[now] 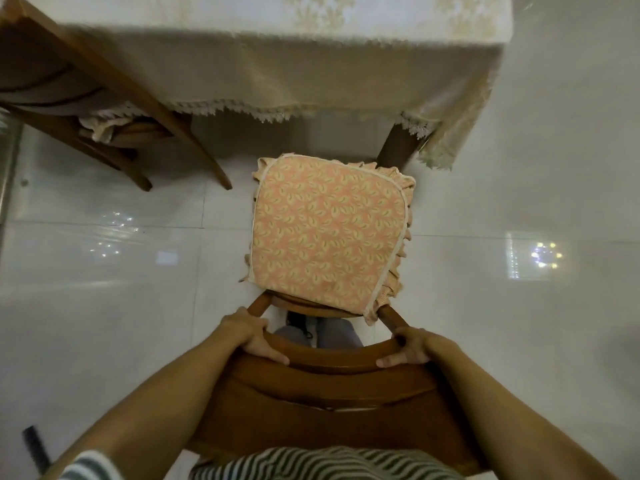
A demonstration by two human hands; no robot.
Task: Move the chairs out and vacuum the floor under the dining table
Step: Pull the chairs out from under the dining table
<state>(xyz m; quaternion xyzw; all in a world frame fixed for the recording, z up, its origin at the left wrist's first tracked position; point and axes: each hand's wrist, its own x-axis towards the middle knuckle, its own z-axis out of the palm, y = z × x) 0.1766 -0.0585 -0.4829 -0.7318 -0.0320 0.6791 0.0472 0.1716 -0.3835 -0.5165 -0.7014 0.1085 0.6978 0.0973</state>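
Glossy white tiled floor [104, 271] bears a table [398, 147] and two wooden chairs.
Lace-edged cream tablecloth [294, 74] drapes the table; cushioned chair [329, 230] stands just before it, second chair [104, 109] partly tucked under, left.

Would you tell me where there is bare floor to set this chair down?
Bare tiles lie right of the held chair, and left of it, below the second chair. Ahead it is crowded: cushion, table leg, tablecloth hem.

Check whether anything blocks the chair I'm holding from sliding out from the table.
Nothing visible does. Your left hand and right hand grip the top rail of the cushioned chair; the table leg and second chair lie ahead, not behind. Only your legs show behind it.
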